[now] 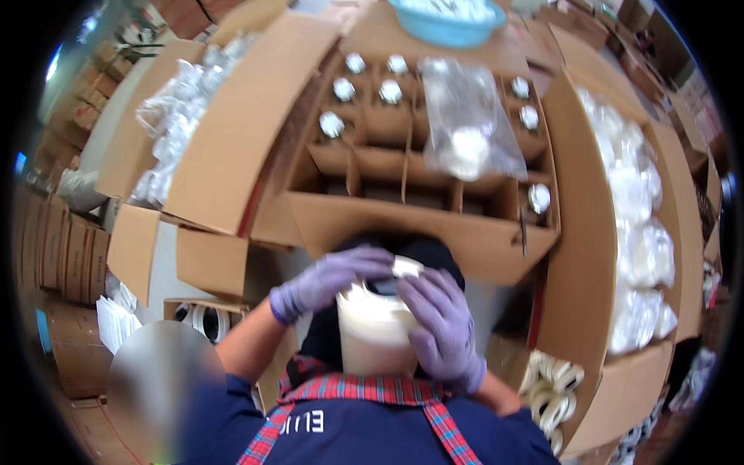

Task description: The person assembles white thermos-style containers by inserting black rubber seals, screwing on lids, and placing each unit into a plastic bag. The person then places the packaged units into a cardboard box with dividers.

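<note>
A cream, roughly cylindrical vessel (376, 333) with a dark opening at its top is held upright in front of my chest. My left hand (341, 275), in a purple glove, lies over its upper left rim with the fingers reaching across. Against the right side of its top presses my right hand (442, 325), gloved the same way, fingers curved over the edge. Just beyond stands a divided cardboard box (387, 213) with several silver-topped items (390, 91) in its cells. On the dividers rests a clear plastic bag (469, 116) with a white piece inside.
Open cartons of plastic-wrapped parts flank me: clear bags (174, 128) at left, wrapped white pieces (639, 217) at right. A light blue basin (449, 27) stands at the far side. Cream ring-shaped parts (554, 403) lie low right; dark-and-white rings (209, 322) sit low left.
</note>
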Action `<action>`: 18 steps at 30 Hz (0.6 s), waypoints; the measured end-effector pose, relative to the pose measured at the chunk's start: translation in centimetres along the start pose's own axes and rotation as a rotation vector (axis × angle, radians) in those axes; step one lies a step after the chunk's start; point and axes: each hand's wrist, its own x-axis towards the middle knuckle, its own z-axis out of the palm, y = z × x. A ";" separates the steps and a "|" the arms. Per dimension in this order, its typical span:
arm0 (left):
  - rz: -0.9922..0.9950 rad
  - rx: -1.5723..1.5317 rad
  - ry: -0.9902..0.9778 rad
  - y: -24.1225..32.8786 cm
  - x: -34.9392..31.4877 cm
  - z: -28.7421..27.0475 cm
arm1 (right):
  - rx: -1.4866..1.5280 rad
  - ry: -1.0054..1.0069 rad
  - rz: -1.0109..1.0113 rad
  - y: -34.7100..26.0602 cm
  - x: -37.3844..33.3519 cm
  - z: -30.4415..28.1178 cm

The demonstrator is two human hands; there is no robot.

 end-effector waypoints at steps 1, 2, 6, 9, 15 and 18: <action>-0.025 -0.080 -0.052 -0.3 0.5 -0.5 | -0.009 -0.030 -0.023 0.1 0.4 -0.1; -0.040 -0.117 -0.040 -0.2 0.8 0.1 | 0.006 -0.026 -0.009 0.3 0.9 -0.8; -0.018 -0.232 0.029 -0.9 2.2 -0.5 | -0.101 -0.076 0.025 -1.7 2.9 -1.4; 0.046 -0.093 0.110 -1.3 1.3 0.1 | -0.010 -0.008 0.059 -1.0 1.9 0.9; -0.028 1.052 0.346 8.0 0.6 5.1 | 0.811 0.172 0.066 8.0 -0.3 4.2; -0.038 1.086 0.267 7.4 2.2 4.5 | 0.762 0.169 0.215 7.6 0.3 4.1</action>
